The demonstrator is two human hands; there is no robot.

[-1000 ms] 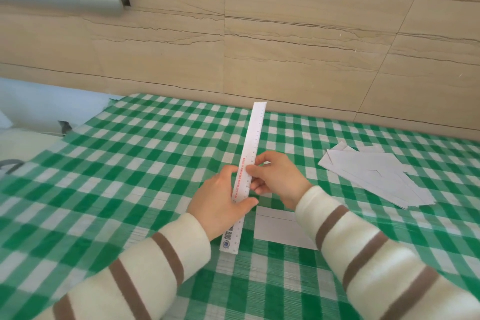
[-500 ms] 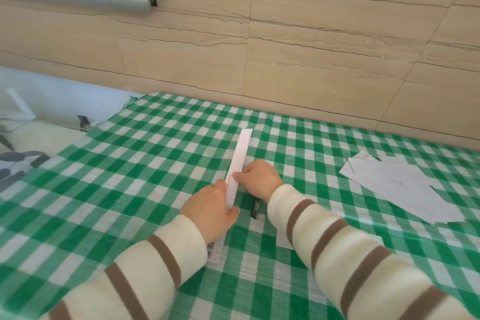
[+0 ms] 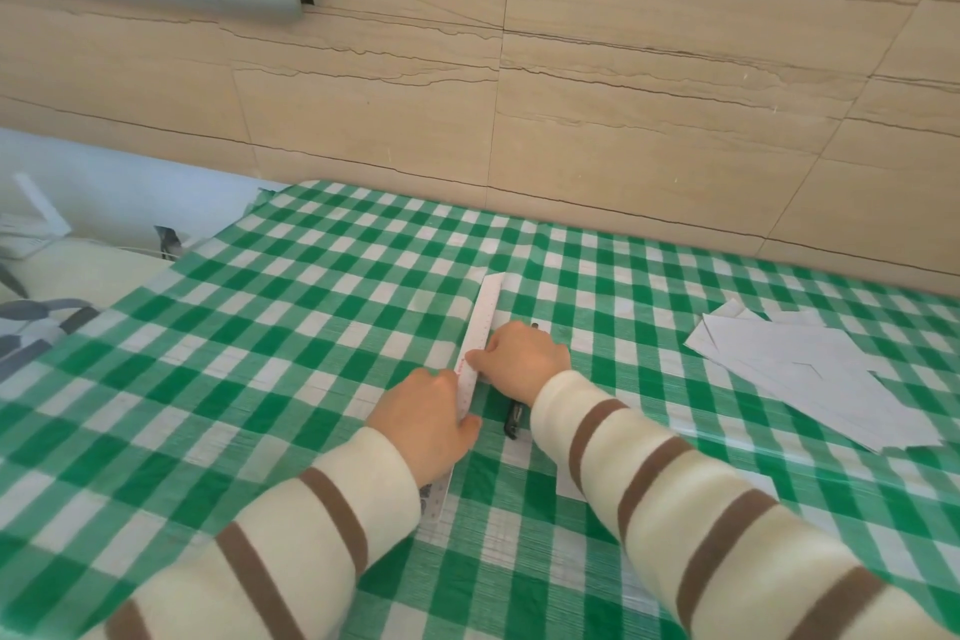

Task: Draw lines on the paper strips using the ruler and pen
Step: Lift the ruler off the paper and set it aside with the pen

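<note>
Both hands are pinning the ruler (image 3: 480, 327) flat on the checked tablecloth (image 3: 260, 353): left hand (image 3: 423, 418) gripping its near part, right hand (image 3: 522, 361) pinching its edge; pen (image 3: 514, 421) lying under right wrist, paper strips (image 3: 810, 374) sitting well right

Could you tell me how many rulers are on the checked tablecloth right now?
1. The white ruler lies on the green checked tablecloth between the hands, the left hand at its near part, the right hand touching its right edge. Others could be hidden under the sleeves.
</note>
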